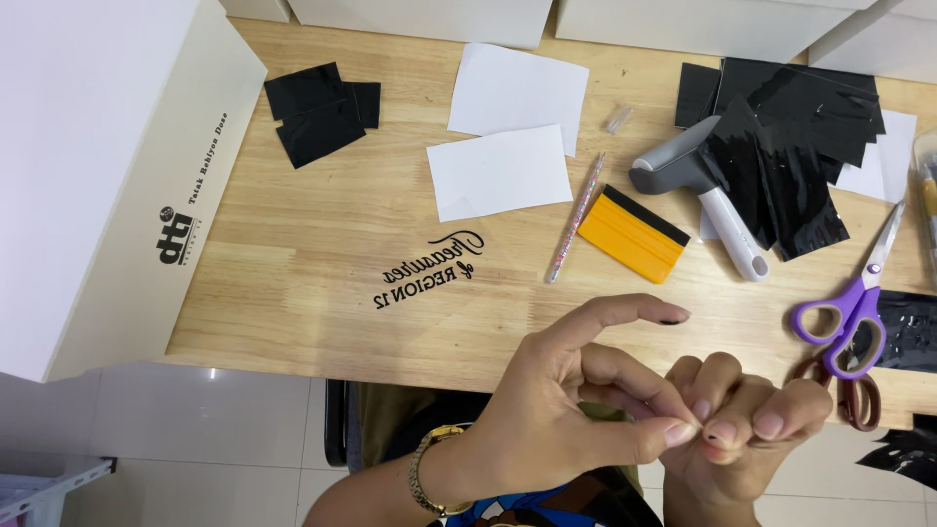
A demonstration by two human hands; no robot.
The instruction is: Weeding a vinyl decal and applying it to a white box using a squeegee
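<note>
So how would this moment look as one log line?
left hand: pinching near right fingertips | right hand: fingers curled, meeting left | held item: too small to tell | nearest: purple scissors | wooden table

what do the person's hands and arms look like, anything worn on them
Both arms are bare, with no sleeves and no gloves. The left hand has a gold-coloured link bracelet or watch band around the wrist, and its index fingertip carries a dark mark or bit of black material. The right hand shows no rings or bands; its nails are short and unpainted.
</note>
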